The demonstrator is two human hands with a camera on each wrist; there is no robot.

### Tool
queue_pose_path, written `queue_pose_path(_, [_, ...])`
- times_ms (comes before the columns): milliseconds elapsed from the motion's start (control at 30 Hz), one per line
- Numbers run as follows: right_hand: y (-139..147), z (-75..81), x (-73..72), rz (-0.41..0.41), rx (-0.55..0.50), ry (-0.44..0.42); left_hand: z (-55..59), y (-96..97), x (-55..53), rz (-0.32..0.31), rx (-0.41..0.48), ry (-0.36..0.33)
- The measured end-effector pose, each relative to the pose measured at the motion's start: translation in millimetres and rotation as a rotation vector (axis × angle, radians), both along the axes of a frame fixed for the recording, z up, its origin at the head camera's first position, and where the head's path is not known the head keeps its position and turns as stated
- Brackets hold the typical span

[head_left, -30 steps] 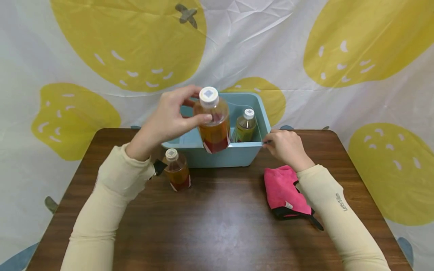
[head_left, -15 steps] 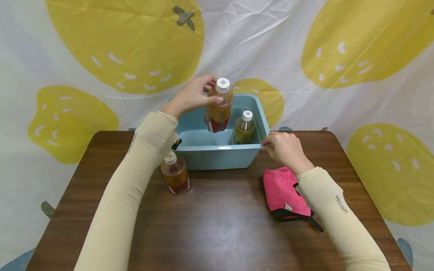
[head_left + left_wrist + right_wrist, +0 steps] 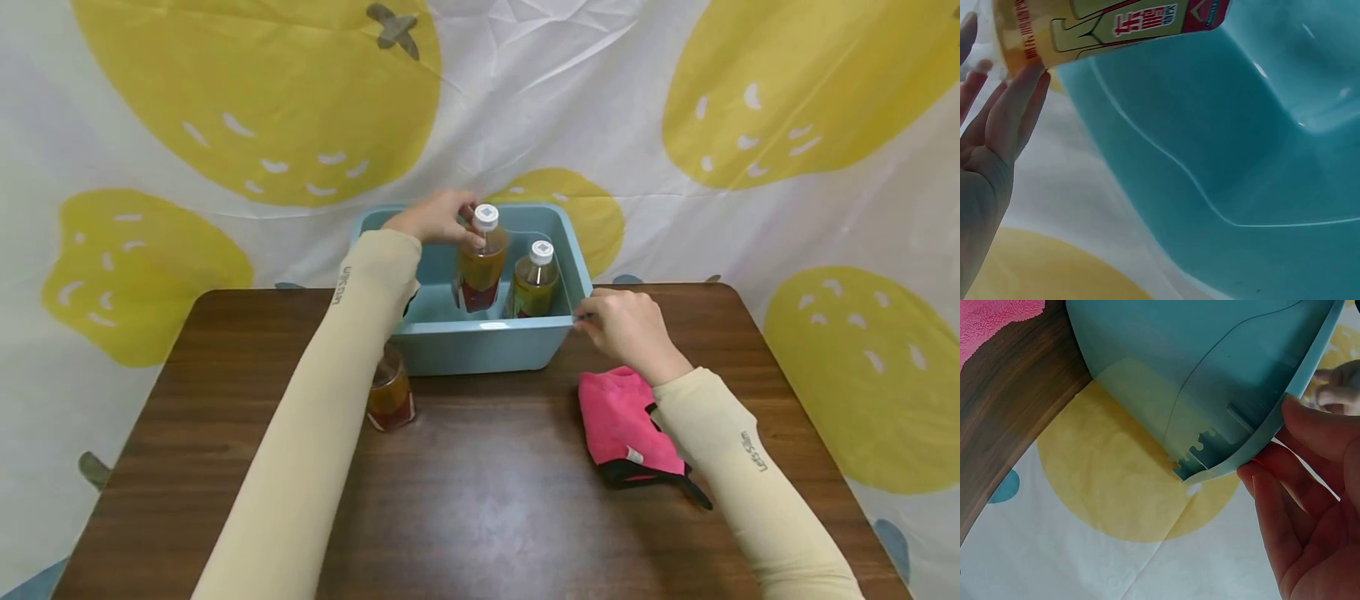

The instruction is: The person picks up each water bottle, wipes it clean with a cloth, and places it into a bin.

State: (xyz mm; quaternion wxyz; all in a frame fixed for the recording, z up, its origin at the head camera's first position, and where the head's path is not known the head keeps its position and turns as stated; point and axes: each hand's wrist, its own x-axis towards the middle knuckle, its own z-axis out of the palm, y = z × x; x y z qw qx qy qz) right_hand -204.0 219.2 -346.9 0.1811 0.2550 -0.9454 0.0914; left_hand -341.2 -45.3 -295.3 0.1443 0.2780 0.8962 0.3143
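My left hand (image 3: 444,218) grips a bottle of amber drink (image 3: 482,268) by its upper part, just below the white cap. The bottle hangs upright inside the light blue plastic bin (image 3: 480,350); its printed label (image 3: 1141,22) shows in the left wrist view. Beside it in the bin stands a second bottle (image 3: 534,287) with a greenish-yellow label and white cap. My right hand (image 3: 626,327) pinches the bin's front right corner, thumb and fingers on the rim (image 3: 1260,440). A third bottle (image 3: 392,396) stands on the table before the bin, its top hidden behind my left sleeve.
A bright pink cloth item with black trim (image 3: 630,421) lies right of centre, close to my right forearm. The brown wooden table (image 3: 480,500) reaches back to a white curtain (image 3: 300,250) with yellow fruit prints, right behind the bin.
My left hand has carried the bottle back and right over the bin's front rim, then lowered it into the bin. My left sleeve now covers the third bottle's cap. My right hand stays put.
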Motion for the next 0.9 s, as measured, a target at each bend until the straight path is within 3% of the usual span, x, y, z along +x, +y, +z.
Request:
queue_pose_path(233, [-2.3, -2.1, 3.2, -0.010, -0.001, -0.011, -15.0, 2.2, -2.2, 0.013, -0.129, -0.088])
queue_pose_path(467, [-3.8, -1.6, 6.5, 0.001, -0.006, -0.005, -25.0, 4.7, -0.9, 0.013, -0.148, -0.133])
queue_pose_path(900, [-6.9, -1.7, 10.8, 0.006, -0.017, 0.006, -30.0, 13.5, 1.0, 0.043, -0.257, -0.164])
